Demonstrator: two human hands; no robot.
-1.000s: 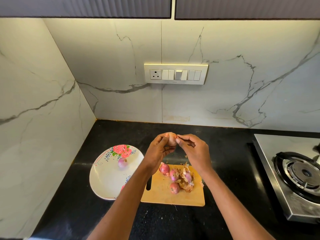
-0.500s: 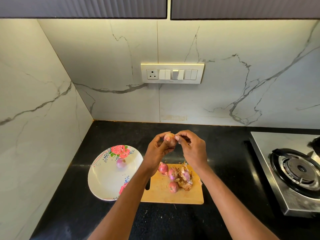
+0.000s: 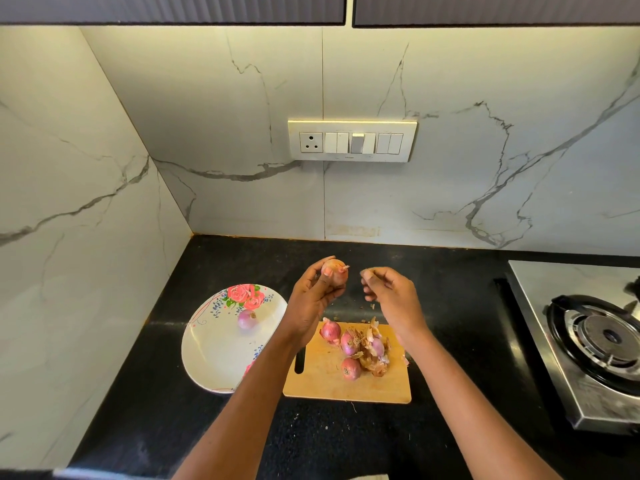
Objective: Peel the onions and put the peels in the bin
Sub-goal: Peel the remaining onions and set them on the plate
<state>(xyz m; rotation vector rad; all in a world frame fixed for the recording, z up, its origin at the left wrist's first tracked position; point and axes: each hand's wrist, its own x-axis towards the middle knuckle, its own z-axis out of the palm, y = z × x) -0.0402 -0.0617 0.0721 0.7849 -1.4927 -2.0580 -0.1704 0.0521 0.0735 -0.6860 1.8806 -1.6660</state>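
Setting: black desk (image 3: pixel 450 289) in a marble-tiled corner, gas stove (image 3: pixel 599 341) at 3 o'clock.
Left hand (image 3: pixel 313 299): your fingers curl round a half-skinned onion (image 3: pixel 335 271), lifted above the cutting board (image 3: pixel 322 382).
Right hand (image 3: pixel 391 296): half a second ago it pinched at the onion; now it has drawn off toward 3 o'clock, fingers curled, perhaps on a scrap of skin, though I cannot tell.
Waiting: four onions and a peel pile (image 3: pixel 372 355) on the board, one peeled onion (image 3: pixel 247 319) on the floral plate (image 3: pixel 214 358) at 9 o'clock.
Meaning: likely one strip off, more to pull; no bin visible.

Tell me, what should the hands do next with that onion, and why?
Probably the right hand goes back to pinch more skin off the onion the left hand holds. It looks only partly peeled, and the hands are apart.
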